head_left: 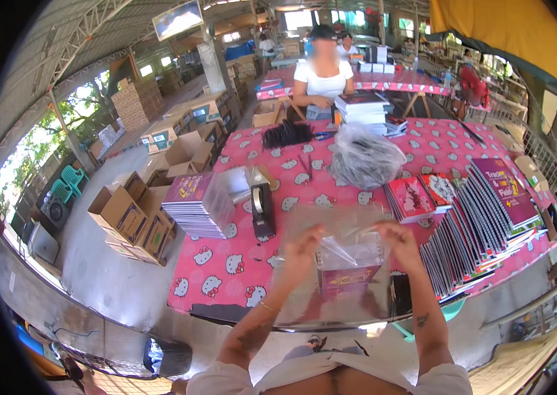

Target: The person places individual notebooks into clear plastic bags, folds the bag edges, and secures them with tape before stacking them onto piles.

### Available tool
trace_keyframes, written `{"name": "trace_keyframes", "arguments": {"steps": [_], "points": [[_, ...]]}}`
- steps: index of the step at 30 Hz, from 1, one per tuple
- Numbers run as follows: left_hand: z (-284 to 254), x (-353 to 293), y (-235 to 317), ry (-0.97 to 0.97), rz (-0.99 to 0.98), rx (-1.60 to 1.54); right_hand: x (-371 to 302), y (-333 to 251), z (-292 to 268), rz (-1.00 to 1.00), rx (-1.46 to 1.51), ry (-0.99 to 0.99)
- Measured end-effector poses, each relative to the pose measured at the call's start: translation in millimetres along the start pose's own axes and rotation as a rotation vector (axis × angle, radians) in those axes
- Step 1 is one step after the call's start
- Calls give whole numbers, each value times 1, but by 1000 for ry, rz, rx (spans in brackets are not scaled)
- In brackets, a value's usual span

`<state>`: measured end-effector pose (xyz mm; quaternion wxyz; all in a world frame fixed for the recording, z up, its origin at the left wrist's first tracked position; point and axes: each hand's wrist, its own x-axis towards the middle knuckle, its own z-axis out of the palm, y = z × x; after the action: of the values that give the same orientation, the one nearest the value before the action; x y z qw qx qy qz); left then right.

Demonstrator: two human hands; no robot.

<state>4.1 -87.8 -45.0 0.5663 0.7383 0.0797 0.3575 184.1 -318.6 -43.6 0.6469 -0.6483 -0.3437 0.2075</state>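
My left hand (305, 243) and my right hand (396, 238) are both closed in a pinch at the upper corners of a clear plastic bag (347, 253), stretched between them. Below the plastic, a purple-covered notebook (344, 280) lies near the table's front edge; whether it is inside the bag or under it I cannot tell. A black tape dispenser (263, 210) stands to the left of my left hand. Beyond it is a neat stack of purple notebooks (193, 204), partly wrapped in plastic. To the right of my right hand, spiral-bound notebooks (469, 230) lie in a long leaning row.
A heap of clear plastic bags (365, 157) lies mid-table on the pink patterned tablecloth (225, 266). Red notebooks (411, 197) lie at right. Across the table a person (324, 76) stands by a book stack (362, 112). Cardboard boxes (127, 214) sit on the left floor.
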Motion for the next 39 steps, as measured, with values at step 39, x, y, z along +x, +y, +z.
{"name": "trace_keyframes", "arguments": {"steps": [39], "points": [[-63, 58, 37, -674, 321, 190, -37, -130, 134, -311, -1079, -81]]}}
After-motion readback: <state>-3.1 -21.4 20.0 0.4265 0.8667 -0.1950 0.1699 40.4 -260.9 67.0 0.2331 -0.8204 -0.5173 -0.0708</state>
